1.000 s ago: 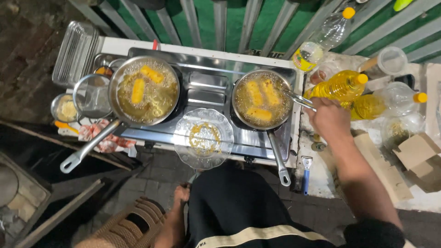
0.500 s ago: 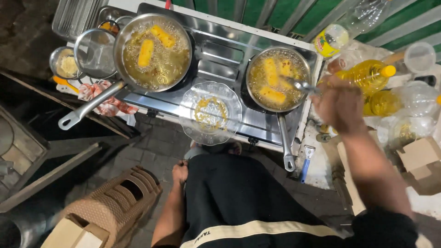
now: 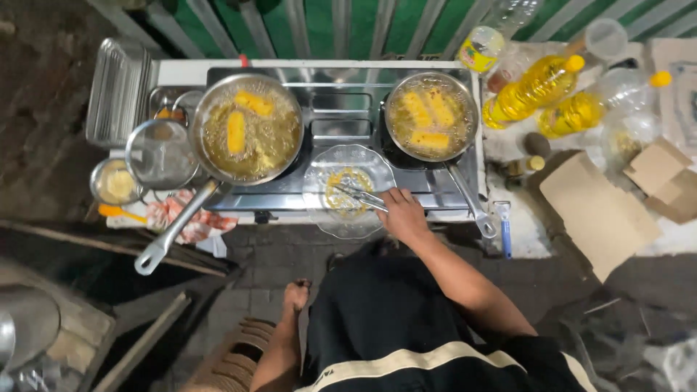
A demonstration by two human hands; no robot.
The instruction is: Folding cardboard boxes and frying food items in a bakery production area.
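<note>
My right hand (image 3: 403,215) grips metal tongs (image 3: 359,194) whose tips lie over a clear glass plate (image 3: 316,174) with a yellow smear in its middle. The plate sits on the front of a steel two-burner stove (image 3: 330,109). A left frying pan (image 3: 200,138) holds two yellow pieces in bubbling oil. A right frying pan (image 3: 390,120) holds three yellow pieces. My left hand (image 3: 295,296) rests low by my knee, fingers loosely closed, holding nothing.
Two bottles of yellow oil (image 3: 534,87) lie to the right of the stove, with cardboard pieces (image 3: 595,210) and a blue-handled tool (image 3: 505,232). On the left are a mesh strainer (image 3: 160,152), a small bowl (image 3: 115,181), stacked metal trays (image 3: 116,91) and a patterned cloth (image 3: 181,214).
My right hand has come back from the right pan to the glass plate, tongs still in it. The view has shifted; my left hand stays low.
</note>
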